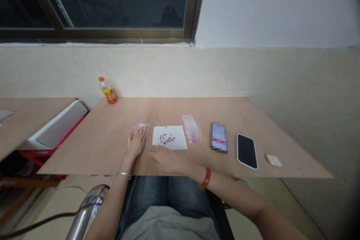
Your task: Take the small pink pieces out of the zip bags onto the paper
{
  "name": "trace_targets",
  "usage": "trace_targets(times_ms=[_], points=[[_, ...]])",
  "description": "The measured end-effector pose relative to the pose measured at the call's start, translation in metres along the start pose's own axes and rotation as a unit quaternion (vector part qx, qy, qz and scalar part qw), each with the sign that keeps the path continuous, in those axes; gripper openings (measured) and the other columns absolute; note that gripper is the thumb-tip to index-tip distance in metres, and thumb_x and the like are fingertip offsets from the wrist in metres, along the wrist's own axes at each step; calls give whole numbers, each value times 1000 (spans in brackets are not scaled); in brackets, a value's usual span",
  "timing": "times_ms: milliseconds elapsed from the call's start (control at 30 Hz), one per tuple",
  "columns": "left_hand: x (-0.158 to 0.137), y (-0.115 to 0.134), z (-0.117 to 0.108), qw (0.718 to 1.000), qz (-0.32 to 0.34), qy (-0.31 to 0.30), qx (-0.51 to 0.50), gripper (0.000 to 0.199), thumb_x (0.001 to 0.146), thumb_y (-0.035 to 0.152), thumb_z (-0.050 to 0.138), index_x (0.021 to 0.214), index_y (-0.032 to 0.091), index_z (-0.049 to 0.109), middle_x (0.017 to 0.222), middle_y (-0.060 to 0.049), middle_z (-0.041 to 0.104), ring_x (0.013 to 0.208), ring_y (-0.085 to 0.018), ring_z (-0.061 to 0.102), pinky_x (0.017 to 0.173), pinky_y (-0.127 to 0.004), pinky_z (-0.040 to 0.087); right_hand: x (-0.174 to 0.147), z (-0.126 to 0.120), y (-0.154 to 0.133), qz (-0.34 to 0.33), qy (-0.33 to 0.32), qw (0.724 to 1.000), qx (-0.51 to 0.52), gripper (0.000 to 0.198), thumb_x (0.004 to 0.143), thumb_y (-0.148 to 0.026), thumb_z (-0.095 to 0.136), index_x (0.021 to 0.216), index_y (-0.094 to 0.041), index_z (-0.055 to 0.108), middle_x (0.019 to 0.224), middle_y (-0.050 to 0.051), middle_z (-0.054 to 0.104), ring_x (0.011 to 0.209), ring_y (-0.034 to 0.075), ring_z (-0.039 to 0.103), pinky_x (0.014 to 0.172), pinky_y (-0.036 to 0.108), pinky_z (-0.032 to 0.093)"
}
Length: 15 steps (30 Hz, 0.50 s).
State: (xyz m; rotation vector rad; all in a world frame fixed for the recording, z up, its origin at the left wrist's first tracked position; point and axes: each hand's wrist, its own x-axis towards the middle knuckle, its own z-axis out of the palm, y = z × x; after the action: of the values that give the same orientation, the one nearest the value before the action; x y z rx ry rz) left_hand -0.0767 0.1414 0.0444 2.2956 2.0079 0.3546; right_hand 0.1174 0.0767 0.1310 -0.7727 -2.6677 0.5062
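My left hand (137, 143) lies on a small clear plastic bag (144, 125) with its fingers stretched out flat. Left of my body's middle, my right hand (163, 157) rests by the near-left corner of a white paper sheet (180, 143). Its fingers point left and look drawn together; whatever is between them is hidden. Several small pink pieces (168, 139) and a few dark ones are scattered on the sheet. To the right of the paper lies a row of overlapping clear plastic bags (191, 127), with pink pieces in the nearest one.
A blurred-out phone-like screen (218, 137), a white-edged phone with a black screen (246, 151) and a small white case (273, 160) lie to the right on the wooden table (92, 146). An orange-capped drink bottle (108, 92) stands at the back left, near the wall.
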Motion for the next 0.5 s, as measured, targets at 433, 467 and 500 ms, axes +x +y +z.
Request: trace_targets(times_ms=[433,467,500], points=[[22,-19,-6,993,-14,-46,-112,45,88,27,35,131,22,47,141,-9,43,132,-24,36,107,-48,26,-238,-88,116,414,264,868,-68,43,84,-31,38,118,-13,57,120,16,60,113,28,55,99,45,41],[23,-19,-7,991,-8,-32,-129,44,87,24,36,129,22,49,139,-7,46,130,-23,39,107,-45,28,-261,-85,132,443,281,846,-96,45,83,-32,38,118,-11,56,119,17,60,111,29,56,98,46,41],[24,-20,-8,989,-3,-11,-150,44,86,20,36,127,23,53,136,-6,49,128,-22,43,107,-43,30,-282,-82,145,465,294,827,-113,46,82,-31,38,118,-10,55,117,19,61,110,29,57,97,46,42]])
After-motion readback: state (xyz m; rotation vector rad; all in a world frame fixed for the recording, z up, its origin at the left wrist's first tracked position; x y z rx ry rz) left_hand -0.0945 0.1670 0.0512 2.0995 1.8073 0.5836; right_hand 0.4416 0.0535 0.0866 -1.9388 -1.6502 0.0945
